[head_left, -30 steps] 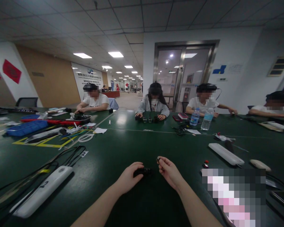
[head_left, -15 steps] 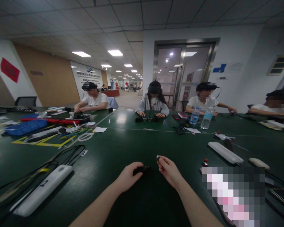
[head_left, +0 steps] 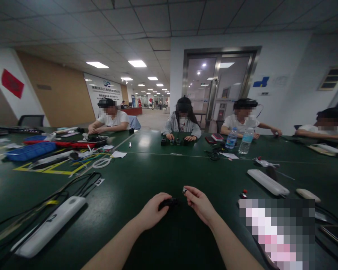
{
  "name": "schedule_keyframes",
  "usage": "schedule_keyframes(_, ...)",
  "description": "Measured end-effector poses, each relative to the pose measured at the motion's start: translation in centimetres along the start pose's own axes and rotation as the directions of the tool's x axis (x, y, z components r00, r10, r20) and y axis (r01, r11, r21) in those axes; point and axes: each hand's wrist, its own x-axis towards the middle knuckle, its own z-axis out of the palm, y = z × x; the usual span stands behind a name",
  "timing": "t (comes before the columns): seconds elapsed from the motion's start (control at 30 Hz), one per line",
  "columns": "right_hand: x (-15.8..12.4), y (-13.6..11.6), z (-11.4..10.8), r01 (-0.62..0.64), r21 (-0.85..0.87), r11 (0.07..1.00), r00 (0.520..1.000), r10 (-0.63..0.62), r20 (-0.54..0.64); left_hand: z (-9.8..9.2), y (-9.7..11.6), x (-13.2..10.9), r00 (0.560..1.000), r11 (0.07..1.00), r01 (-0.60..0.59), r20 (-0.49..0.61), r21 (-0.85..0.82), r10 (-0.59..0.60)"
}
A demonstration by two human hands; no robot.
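My left hand (head_left: 155,209) is closed round a small black object (head_left: 171,203) low over the dark green table (head_left: 146,172); its kind is too dark to make out. My right hand (head_left: 199,204) pinches a small silvery metal piece (head_left: 184,190) between thumb and fingertips, a little above and to the right of the black object. The two items are apart. The far side of the black object merges with the dark table.
On the left lies a white power strip (head_left: 52,225) with black cables. Another white power strip (head_left: 268,182), a pale mouse (head_left: 308,194) and a blurred-out item (head_left: 278,232) lie to the right. Water bottles (head_left: 246,141) stand farther back. Several people sit across the table.
My right hand has shifted slightly left, bringing the metal piece nearer the black object. My left hand stays almost where it was, still holding the black object.
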Motion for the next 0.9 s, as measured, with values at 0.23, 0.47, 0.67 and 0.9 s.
schedule_keyframes(0.23,-0.1,0.0,0.2,-0.003,-0.093,0.996,0.999,0.007,0.039,0.0,0.0,0.0,1.0,1.0,0.023,0.014,0.01,-0.023)
schedule_keyframes(0.47,-0.8,-0.7,0.8,0.03,-0.258,0.966,0.989,0.008,0.144,0.3,0.2,0.4,0.997,0.998,0.065,-0.035,0.0,-0.065)
schedule_keyframes(0.67,-0.7,-0.6,1.1,0.087,-0.276,0.957,0.974,-0.023,0.225,0.9,0.9,1.1,0.991,0.996,0.087,-0.099,0.02,-0.085)
schedule_keyframes(0.9,-1.0,-0.9,1.6,0.114,-0.304,0.946,0.971,-0.041,0.236,1.2,2.1,1.3,0.997,1.0,0.025,-0.073,0.013,-0.024)
